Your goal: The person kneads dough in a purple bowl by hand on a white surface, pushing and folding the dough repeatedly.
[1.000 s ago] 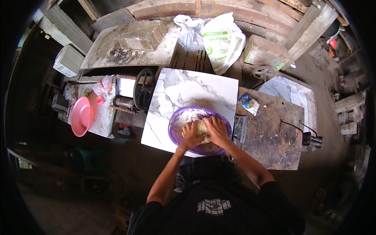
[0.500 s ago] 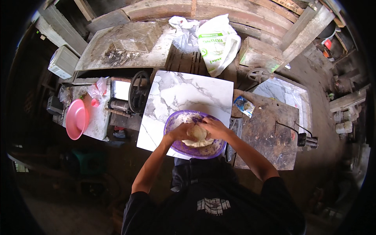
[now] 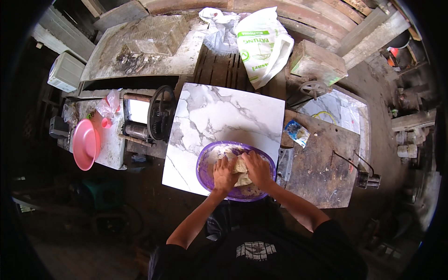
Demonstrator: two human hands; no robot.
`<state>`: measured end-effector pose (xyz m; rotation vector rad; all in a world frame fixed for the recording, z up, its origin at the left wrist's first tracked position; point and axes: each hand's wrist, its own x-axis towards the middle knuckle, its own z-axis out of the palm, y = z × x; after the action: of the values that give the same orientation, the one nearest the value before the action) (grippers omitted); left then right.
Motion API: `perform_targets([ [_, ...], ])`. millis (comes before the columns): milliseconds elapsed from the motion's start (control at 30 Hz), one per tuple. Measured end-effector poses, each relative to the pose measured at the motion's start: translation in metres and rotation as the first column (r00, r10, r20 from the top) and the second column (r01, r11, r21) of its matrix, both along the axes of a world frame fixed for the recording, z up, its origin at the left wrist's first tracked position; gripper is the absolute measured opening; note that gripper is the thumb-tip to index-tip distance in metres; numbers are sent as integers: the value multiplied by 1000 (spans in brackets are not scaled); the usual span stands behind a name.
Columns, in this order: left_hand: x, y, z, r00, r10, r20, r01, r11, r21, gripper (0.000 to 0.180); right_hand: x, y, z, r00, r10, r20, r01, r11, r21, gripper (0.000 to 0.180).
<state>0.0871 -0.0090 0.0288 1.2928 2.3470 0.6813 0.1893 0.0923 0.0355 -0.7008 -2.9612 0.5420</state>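
A purple bowl (image 3: 207, 161) sits on the near edge of a white marble slab (image 3: 219, 114). Inside it lies a lump of pale dough (image 3: 241, 166). My left hand (image 3: 224, 173) presses down on the dough's left side. My right hand (image 3: 257, 169) presses on its right side, fingers spread over the top. Both hands are inside the bowl, close together, and cover most of the dough.
A hand-cranked roller machine with a black wheel (image 3: 160, 119) stands left of the slab. A pink bowl (image 3: 84, 144) rests further left. A white printed sack (image 3: 263, 44) and clear plastic bag (image 3: 219, 28) lie behind. A small blue packet (image 3: 297, 132) lies on the dark bench at right.
Both hands have shifted on the dough, from cupping it at the bowl's middle to pressing flat on it nearer me. The bowl has stayed on the slab.
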Motion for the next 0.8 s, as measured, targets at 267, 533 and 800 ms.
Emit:
perform_targets([
  [267,-5,21,-17,960,109,-259,-63,981,182,59,-14,1,-21,934,-203,-293,270,939,211,31],
  [533,-82,32,-8,878,-221,424,260,965,-35,98,-36,55,6,992,122,38,-113,976,-185,76],
  [800,-94,50,-7,773,-460,436,467,879,100,102,-51,65,3,892,377,250,-360,926,-112,86],
])
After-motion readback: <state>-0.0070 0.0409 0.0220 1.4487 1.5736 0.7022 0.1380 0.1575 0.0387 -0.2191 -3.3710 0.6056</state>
